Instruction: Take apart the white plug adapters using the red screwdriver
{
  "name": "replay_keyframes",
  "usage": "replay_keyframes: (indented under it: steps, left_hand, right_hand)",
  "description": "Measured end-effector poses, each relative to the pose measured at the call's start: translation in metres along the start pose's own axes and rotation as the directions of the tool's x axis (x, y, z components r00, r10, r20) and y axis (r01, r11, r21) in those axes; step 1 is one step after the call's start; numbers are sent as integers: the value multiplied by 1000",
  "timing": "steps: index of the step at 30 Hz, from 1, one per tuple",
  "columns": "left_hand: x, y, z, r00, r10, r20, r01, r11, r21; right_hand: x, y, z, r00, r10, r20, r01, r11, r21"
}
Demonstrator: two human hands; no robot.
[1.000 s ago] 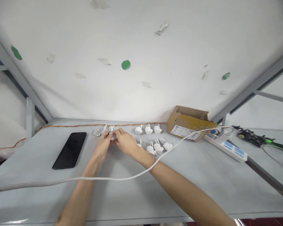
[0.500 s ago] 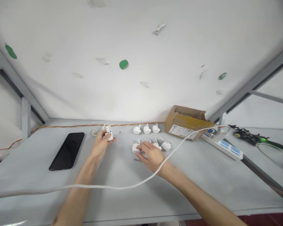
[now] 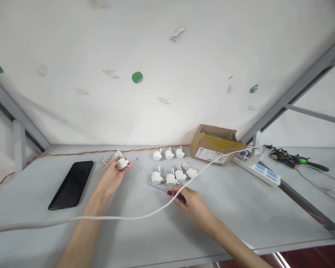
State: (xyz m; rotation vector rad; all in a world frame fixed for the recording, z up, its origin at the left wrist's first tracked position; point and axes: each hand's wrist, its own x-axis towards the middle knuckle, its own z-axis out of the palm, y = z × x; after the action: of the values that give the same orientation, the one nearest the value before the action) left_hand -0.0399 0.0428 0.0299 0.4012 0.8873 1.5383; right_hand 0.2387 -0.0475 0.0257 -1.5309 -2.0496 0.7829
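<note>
Right grip (image 3: 190,201) hiding screwdriver (image 3: 162,190) handle

Both forearms cut off by the lower picture edge. White cable (image 3: 123,217) cut off at the left picture edge, so its end not seen. Small white plug (image 3: 122,163) half covered by fingers of left hand (image 3: 111,176); its pins too small to tell. Screwdriver (image 3: 167,191) handle mostly hidden inside right hand (image 3: 191,203). Label on cardboard box (image 3: 214,147) near the bench's far edge too small to read. Small part (image 3: 107,160) behind the plug too blurred to identify.
</note>
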Motion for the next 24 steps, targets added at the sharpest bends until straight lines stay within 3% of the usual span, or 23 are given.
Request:
replay_keyframes:
  steps: [4,9,11,13,16,20,24]
  left_hand:
    - [3,0,-2,999,22,-31,-18,992,129]
    - [8,-10,-9,991,129,-33,-107,920,378]
    - [11,-14,-13,960,278,-22,-206,763,612]
    - [14,-17,-17,904,423,67,-308,532,789]
    - [15,-17,-18,850,496,181,-363,301,882]
    - [14,-16,-16,856,470,215,-353,227,908]
    - [13,-18,-14,829,491,266,-395,180,901]
  right_hand:
    - [30,-25,10,997,51,-54,-34,961,274]
    - [86,-37,23,970,118,-214,-30,927,375]
    - [107,-38,25,948,107,-299,16,923,383]
    - [124,-38,26,930,84,-357,70,914,399]
    - [141,-36,26,913,25,-407,135,922,362]
    - [149,-33,26,919,9,-394,98,963,253]
    - [154,-30,26,930,-7,-367,94,971,220]
